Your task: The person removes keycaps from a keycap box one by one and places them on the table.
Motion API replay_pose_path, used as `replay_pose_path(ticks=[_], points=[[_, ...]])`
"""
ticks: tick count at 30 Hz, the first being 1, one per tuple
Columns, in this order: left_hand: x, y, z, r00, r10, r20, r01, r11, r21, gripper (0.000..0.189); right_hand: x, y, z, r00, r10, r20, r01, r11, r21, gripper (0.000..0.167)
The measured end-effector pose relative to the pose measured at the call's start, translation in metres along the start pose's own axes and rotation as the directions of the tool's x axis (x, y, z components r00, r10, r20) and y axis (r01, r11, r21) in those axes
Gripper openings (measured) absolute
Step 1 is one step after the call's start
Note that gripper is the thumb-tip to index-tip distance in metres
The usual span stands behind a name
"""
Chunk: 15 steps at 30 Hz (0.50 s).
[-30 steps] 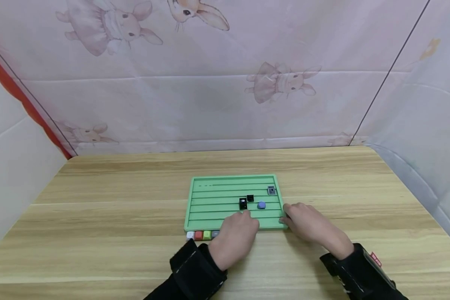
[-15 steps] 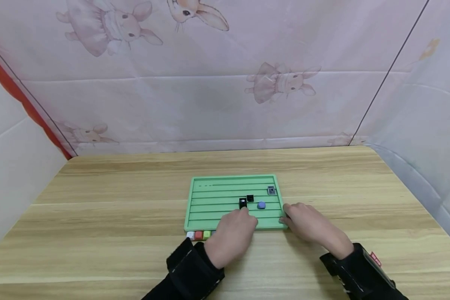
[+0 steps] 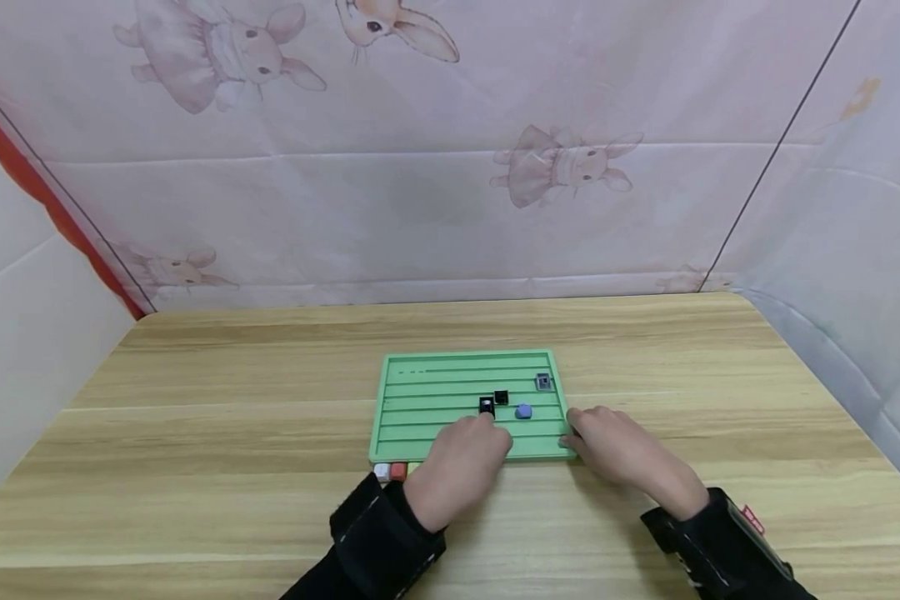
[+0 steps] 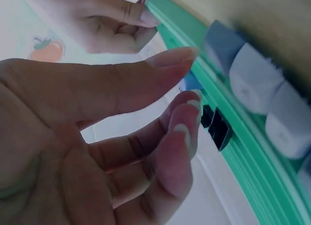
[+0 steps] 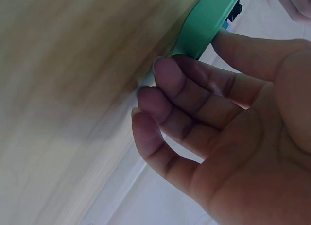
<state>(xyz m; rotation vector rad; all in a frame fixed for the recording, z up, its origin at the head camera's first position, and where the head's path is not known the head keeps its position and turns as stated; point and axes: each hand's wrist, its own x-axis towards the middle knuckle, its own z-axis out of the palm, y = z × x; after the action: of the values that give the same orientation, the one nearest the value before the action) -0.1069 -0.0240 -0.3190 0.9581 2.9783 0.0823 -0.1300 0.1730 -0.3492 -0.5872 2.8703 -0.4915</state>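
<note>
A green ridged tray [image 3: 420, 404] lies on the table. My right hand [image 3: 622, 450] pinches its near right corner, thumb [image 5: 243, 47] on the top edge and fingers at the side and underneath. My left hand [image 3: 461, 467] reaches over the near edge, fingertips right at a small black piece [image 3: 487, 403] with a light centre. In the left wrist view, its thumb and bent fingers stand apart, and nothing shows between them. Close by on the tray are a black square piece [image 3: 501, 397], a blue keycap-like piece [image 3: 523, 412] and a grey square piece [image 3: 543, 382].
Keycaps line the tray's near edge: a white one [image 3: 382, 472], a red one [image 3: 398, 472] and others partly covered by the left hand. The wooden table [image 3: 232, 417] meets a printed cloth wall [image 3: 390, 217] behind.
My left hand has shifted slightly left and forward, covering more of the keycap row and part of the black piece. The right hand and the tray stay in place.
</note>
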Motion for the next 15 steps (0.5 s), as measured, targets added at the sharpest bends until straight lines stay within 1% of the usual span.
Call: replay_pose_path(ticks=[4, 8, 10, 12, 15], points=[[0.0, 0.002, 0.001, 1.0, -0.013, 0.024, 0.013, 1.0, -0.002, 0.018, 0.0, 0.0, 0.0, 1.0, -0.002, 0.0, 0.002, 1.0, 0.005, 0.014], [-0.001, 0.0, 0.0, 1.0, -0.025, 0.014, 0.025, 1.0, -0.008, 0.018, 0.0, 0.0, 0.0, 1.0, -0.004, -0.005, 0.004, 1.0, 0.002, 0.014], [-0.002, -0.002, 0.0, 0.999, -0.036, 0.009, 0.036, 0.999, -0.023, 0.018, 0.0, 0.0, 0.0, 1.0, -0.003, -0.006, 0.003, 1.0, -0.001, 0.013], [-0.004, -0.004, -0.001, 0.999, -0.049, 0.014, 0.05, 0.998, -0.05, 0.017, 0.0, 0.0, 0.001, 1.0, -0.002, -0.007, 0.002, 1.0, -0.004, 0.013], [-0.006, -0.01, -0.001, 0.997, -0.067, 0.026, 0.069, 0.996, -0.064, 0.016, -0.001, -0.001, 0.0, 1.0, -0.003, -0.009, 0.003, 1.0, -0.009, 0.013]])
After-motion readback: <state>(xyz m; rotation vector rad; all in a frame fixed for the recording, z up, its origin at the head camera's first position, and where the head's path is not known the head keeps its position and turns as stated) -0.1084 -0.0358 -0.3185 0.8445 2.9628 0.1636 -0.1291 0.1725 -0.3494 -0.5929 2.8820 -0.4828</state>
